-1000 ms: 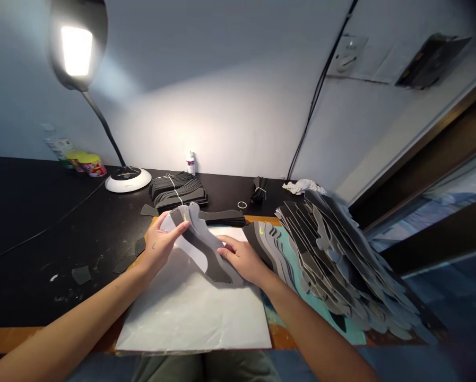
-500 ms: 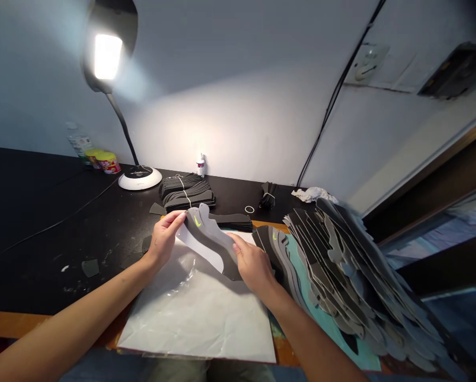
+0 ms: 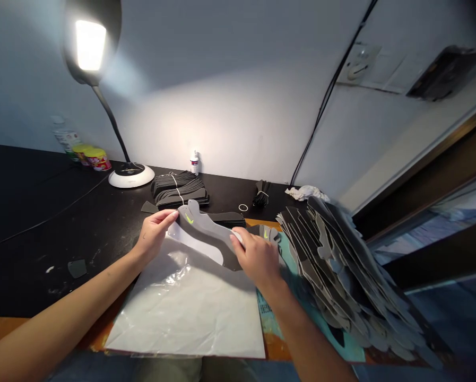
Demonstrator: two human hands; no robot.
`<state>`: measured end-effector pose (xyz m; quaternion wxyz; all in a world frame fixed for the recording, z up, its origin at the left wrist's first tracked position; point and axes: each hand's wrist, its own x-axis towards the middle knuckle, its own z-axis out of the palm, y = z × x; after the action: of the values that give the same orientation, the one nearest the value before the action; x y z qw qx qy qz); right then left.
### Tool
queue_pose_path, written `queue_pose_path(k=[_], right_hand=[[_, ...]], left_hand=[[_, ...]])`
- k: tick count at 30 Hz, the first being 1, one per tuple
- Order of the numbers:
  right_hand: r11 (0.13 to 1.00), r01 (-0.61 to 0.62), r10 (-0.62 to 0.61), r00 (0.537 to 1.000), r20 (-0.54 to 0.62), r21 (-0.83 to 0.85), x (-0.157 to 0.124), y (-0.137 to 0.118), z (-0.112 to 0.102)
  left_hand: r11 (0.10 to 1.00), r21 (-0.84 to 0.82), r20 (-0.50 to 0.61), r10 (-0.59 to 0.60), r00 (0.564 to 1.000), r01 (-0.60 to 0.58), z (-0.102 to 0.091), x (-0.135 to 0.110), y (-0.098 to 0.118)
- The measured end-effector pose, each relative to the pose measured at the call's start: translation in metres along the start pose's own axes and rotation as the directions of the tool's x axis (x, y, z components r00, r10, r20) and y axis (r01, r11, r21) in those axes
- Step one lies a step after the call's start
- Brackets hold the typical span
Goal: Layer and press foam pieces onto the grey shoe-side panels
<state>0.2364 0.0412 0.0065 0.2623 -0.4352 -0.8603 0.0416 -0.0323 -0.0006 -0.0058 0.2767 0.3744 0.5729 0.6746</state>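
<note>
A curved grey shoe upper piece (image 3: 206,231) with a small yellow-green logo is stretched between my two hands, slanting down to the right. My left hand (image 3: 155,231) pinches its upper left end between thumb and fingers. Around its right end closes my right hand (image 3: 257,257), which hides that tip. Below the piece lies a white plastic-covered sheet (image 3: 190,313). Behind my right hand, partly covered by it, another grey upper piece (image 3: 266,233) with the same logo rests on a teal sheet (image 3: 287,260).
A large fanned pile of grey upper pieces (image 3: 341,270) covers the right side. Tied dark strips (image 3: 180,188), a smaller bundle (image 3: 261,193), a white ring (image 3: 243,207), a small bottle (image 3: 194,163) and crumpled tissue (image 3: 307,192) sit behind. A lamp (image 3: 131,175) stands at back left.
The camera view has turned slightly, so the table things appear further left. My right hand has moved a little right over the lying upper piece. Both hands keep hold of the shoe upper piece.
</note>
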Motion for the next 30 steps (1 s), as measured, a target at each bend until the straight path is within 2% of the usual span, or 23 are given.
queue_pose_path(k=[4, 8, 12, 16, 18, 22, 24, 27, 30], right_hand=[[0.993, 0.115, -0.115, 0.993, -0.035, -0.009, 0.008, 0.018, -0.005], [0.986, 0.155, -0.160, 0.983, -0.086, -0.062, 0.012, 0.026, -0.004], [0.984, 0.153, -0.165, 0.975, -0.146, -0.091, 0.011, 0.026, -0.003], [0.988, 0.140, -0.149, 0.965, -0.216, -0.059, 0.010, 0.026, -0.003], [0.987, 0.161, -0.161, 0.957, -0.242, -0.021, 0.009, 0.025, -0.003], [0.963, 0.256, -0.233, 0.949, -0.215, 0.088, 0.006, 0.013, 0.001], [0.946, 0.287, -0.254, 0.946, -0.203, 0.151, 0.003, 0.005, 0.005], [0.930, 0.274, -0.240, 0.957, -0.162, 0.244, 0.001, -0.005, 0.010], [0.918, 0.211, -0.198, 0.977, -0.074, 0.337, 0.000, -0.006, 0.011]], left_hand=[[0.999, 0.006, 0.062, -0.049, 0.997, 0.049, 0.000, -0.003, 0.003], [0.996, 0.001, 0.112, -0.092, 0.989, 0.093, 0.001, -0.006, 0.001], [0.995, 0.021, 0.166, -0.096, 0.981, 0.094, 0.001, -0.007, -0.007], [0.997, 0.070, 0.266, -0.047, 0.963, 0.029, 0.000, -0.011, -0.014], [0.993, 0.114, 0.326, -0.032, 0.945, -0.005, 0.000, -0.014, -0.014], [0.973, 0.215, 0.436, -0.017, 0.900, -0.086, 0.002, -0.022, -0.008], [0.959, 0.232, 0.507, 0.023, 0.861, -0.163, 0.004, -0.026, -0.004], [0.923, 0.238, 0.610, 0.101, 0.786, -0.303, 0.006, -0.031, -0.002], [0.904, 0.246, 0.635, 0.121, 0.763, -0.349, 0.005, -0.033, -0.004]])
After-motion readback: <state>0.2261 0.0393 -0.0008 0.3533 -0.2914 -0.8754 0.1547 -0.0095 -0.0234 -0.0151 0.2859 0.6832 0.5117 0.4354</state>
